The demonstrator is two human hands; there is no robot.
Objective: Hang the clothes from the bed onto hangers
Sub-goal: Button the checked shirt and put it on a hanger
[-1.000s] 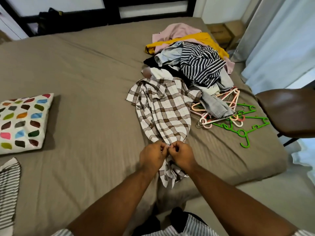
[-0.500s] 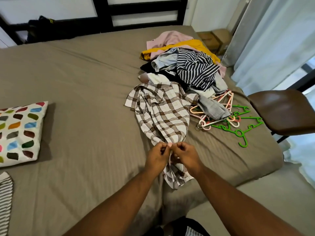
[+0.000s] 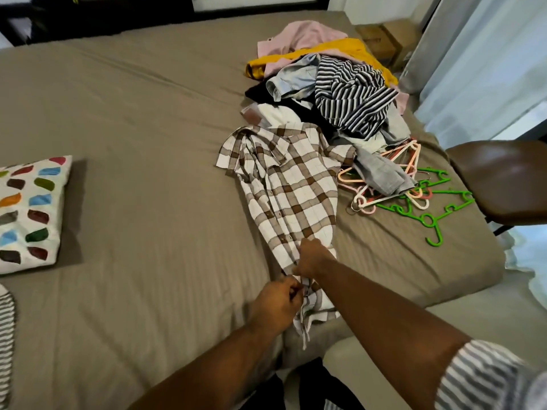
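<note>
Gripping the plaid shirt (image 3: 293, 187) near its hem with both hands on the bed (image 3: 133, 143).
The left hand (image 3: 276, 304) is pinching the shirt's front edge, fingers curled tight on the cloth, while the right hand (image 3: 313, 258) is sitting just beyond it, fingers bent down and clamped on the fabric. The shirt is lying along the bed, hem hanging over the near edge, collar touching the pile of clothes (image 3: 340, 90). Coloured hangers (image 3: 414, 196) are lying just right of it; a spotted pillow (image 3: 29, 211) is resting well to the left.
</note>
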